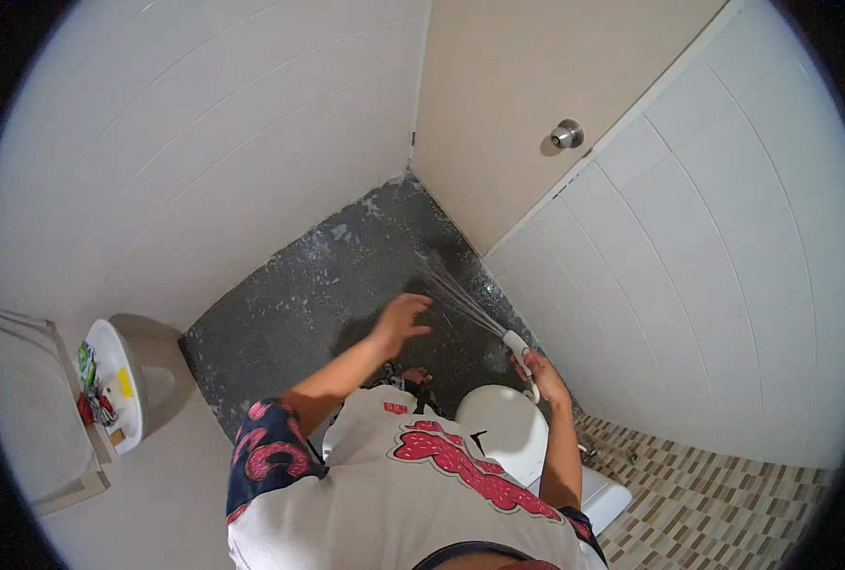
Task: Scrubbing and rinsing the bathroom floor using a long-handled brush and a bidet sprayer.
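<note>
My right hand (542, 379) is closed around the handle of a white bidet sprayer (516, 345). Thin jets of water (465, 303) shoot from its head toward the upper left and land on the wet dark grey floor (308, 285) near the door. Above the floor, at the centre, my left hand (400, 324) is stretched out with its fingers apart, slightly blurred and holding nothing. A white toilet with its lid (497, 420) down is beneath my right forearm.
A beige door (522, 107) with a round metal knob (566, 134) is ahead. White tiled walls (665, 235) flank the floor. On the left, a white washbasin (134, 406) holds small colourful items. Behind the toilet tank (604, 495) is a mosaic-tiled wall (708, 499).
</note>
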Action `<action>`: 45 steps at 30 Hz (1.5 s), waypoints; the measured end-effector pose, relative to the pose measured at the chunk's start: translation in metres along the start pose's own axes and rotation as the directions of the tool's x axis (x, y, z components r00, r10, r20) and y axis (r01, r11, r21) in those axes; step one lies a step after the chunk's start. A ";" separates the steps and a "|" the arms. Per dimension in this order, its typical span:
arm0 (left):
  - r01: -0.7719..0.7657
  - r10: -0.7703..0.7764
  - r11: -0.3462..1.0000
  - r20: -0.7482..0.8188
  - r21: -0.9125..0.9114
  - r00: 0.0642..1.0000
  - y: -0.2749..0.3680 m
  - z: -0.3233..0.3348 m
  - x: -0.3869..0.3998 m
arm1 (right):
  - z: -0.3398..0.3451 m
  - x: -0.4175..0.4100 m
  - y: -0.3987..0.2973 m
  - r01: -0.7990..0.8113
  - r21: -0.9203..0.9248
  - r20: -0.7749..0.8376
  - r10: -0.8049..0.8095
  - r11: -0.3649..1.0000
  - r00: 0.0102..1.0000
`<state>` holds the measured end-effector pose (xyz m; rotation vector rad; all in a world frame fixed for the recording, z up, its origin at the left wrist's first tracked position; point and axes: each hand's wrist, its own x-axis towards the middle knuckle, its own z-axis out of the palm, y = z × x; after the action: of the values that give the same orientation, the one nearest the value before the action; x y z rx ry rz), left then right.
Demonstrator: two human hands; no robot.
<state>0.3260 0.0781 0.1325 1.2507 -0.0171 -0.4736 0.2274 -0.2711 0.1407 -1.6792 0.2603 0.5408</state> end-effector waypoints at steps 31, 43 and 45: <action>0.473 -0.225 0.873 -0.958 -0.119 0.176 -0.209 -0.119 -0.134 | -0.179 0.124 -0.033 -0.039 0.122 -0.065 0.047 0.992 0.997; 0.797 -0.162 0.478 -0.855 0.369 0.493 -0.329 -0.011 -0.160 | -0.237 0.149 -0.047 0.082 0.085 0.041 -0.086 0.993 0.995; 0.835 -0.369 0.502 -0.818 0.225 0.442 -0.349 0.008 -0.163 | -0.242 0.152 -0.047 0.077 0.075 0.048 -0.081 0.994 0.996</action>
<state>0.0599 0.0482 -0.1439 2.0461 1.1167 -0.6719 0.4294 -0.4785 0.1318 -1.5956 0.1736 0.5086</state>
